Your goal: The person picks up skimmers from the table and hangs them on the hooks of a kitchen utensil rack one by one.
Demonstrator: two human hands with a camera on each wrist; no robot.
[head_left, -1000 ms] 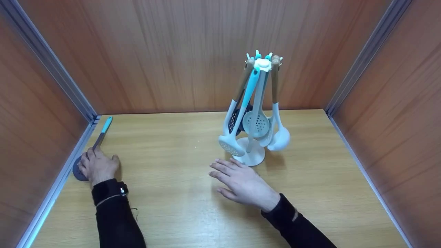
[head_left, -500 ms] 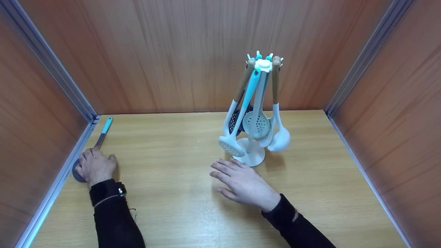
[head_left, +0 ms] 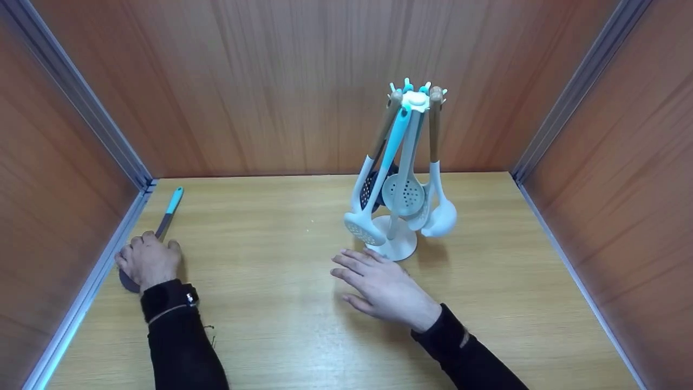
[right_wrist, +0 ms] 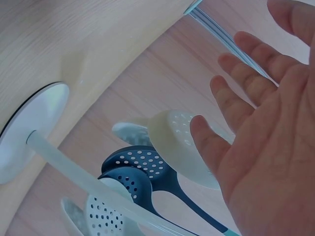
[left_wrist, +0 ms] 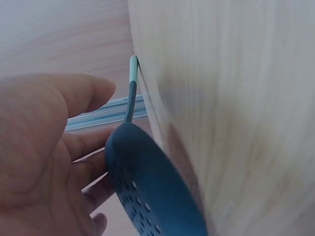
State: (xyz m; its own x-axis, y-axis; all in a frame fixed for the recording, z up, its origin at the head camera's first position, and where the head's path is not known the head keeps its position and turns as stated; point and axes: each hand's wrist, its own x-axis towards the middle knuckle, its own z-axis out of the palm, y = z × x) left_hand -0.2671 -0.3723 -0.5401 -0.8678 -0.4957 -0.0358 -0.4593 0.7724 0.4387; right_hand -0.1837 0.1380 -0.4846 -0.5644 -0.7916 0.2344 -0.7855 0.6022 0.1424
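Observation:
My left hand (head_left: 150, 264) is over the perforated head of a dark slotted skimmer (left_wrist: 160, 182) at the left side of the table. In the left wrist view its fingers reach along the skimmer's holed side, while the thumb stays apart from it. The skimmer's turquoise-tipped handle (head_left: 170, 210) points toward the back wall. My right hand (head_left: 384, 290), fingers extended and spread, is in front of a white utensil stand (head_left: 400, 250) and holds nothing. Several utensils hang from the stand, among them a pale blue-handled skimmer (head_left: 364, 227) and a white ladle (head_left: 441, 218).
Wood-grain panels close in the table (head_left: 270, 303) at the back (head_left: 270, 92), left and right. A metal strip (head_left: 97, 281) runs along the left edge, close beside the dark skimmer's head.
The dark skimmer has shifted slightly toward me and to the right, and my left hand has moved slightly left over its head. My right hand and the stand have stayed in place.

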